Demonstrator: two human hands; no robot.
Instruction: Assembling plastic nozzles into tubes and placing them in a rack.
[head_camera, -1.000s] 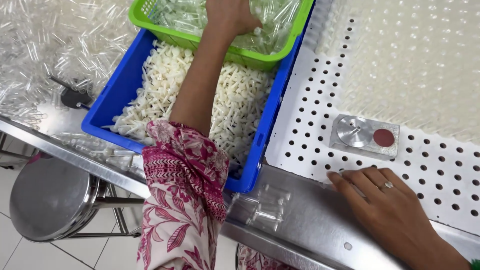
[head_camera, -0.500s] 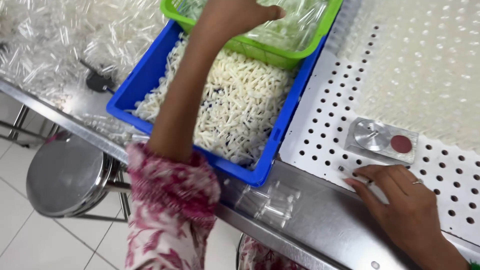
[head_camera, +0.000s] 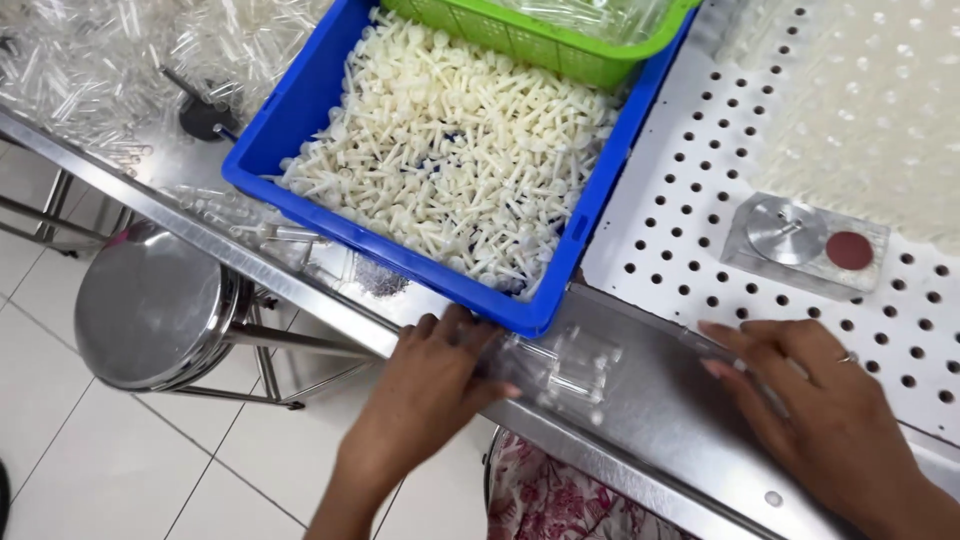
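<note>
My left hand (head_camera: 425, 385) is at the front edge of the steel table, fingers curled round blurred clear plastic tubes, right beside a small heap of clear plastic tubes (head_camera: 570, 365) lying on the steel. My right hand (head_camera: 815, 400) rests flat on the table with its fingers spread and nothing in it, its fingertips near the edge of the white perforated board (head_camera: 700, 200). Just beyond my left hand, a blue bin (head_camera: 300, 110) holds a mass of white plastic pins (head_camera: 450, 160). A green basket (head_camera: 560, 45) with clear tubes sits on the bin's far end.
On the perforated board, a small metal plate (head_camera: 805, 240) carries a round silver disc and a red disc. Loose clear tubes (head_camera: 90, 60) cover the table at the left. A round steel stool (head_camera: 150, 305) stands on the tiled floor below the table edge.
My left hand has come back from the green basket to the table's front edge by the clear tubes. The view has shifted; my right hand has stayed put.
</note>
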